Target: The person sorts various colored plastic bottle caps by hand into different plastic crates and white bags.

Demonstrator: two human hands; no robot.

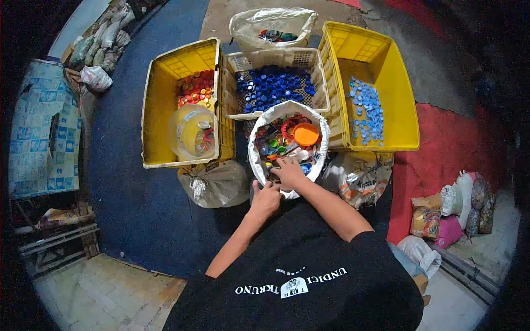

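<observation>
In front of my body stands a white sack with its rim rolled open, full of mixed plastic caps and lids. My left hand is closed at the near left of this rim, its fingers curled around the edge. Inside the near part of the sack, my right hand lies on the contents with its fingers apart; nothing shows in its grasp. Close to the fingers are small green caps. A wide orange lid and a red ring-shaped piece rest farther back.
A yellow crate on the left holds red and yellow caps and a clear round container. Behind the sack, a white crate contains dark blue caps. Light blue caps lie in the right yellow crate. Filled sacks support the yellow crates.
</observation>
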